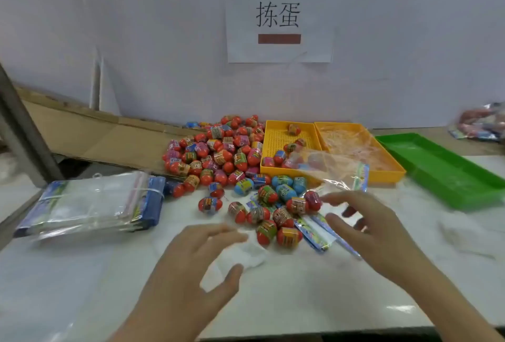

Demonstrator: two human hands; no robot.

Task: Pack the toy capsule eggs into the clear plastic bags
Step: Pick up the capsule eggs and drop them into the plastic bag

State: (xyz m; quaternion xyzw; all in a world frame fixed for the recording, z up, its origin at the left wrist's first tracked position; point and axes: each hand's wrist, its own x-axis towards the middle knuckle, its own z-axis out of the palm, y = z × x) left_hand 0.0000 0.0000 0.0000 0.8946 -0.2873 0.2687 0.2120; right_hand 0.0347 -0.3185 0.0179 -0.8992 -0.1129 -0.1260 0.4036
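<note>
A big heap of red, pink and blue toy capsule eggs (218, 150) lies at the table's middle. A smaller cluster of eggs (273, 218) sits nearer me, on a clear bag with a printed header strip (314, 229). Another clear plastic bag (336, 172) lies partly over the yellow tray's front edge. My left hand (191, 267) hovers open with spread fingers just left of the near cluster. My right hand (369, 226) hovers open just right of it, fingertips near a dark red egg (312, 199). Neither hand holds anything.
A banded stack of clear bags (93, 205) lies at the left. Two yellow trays (314, 128) stand behind the eggs, the left one holding several eggs. A green tray (448, 169) sits at the right. Cardboard (95, 128) leans at the back left. Filled bags (483, 125) lie far right.
</note>
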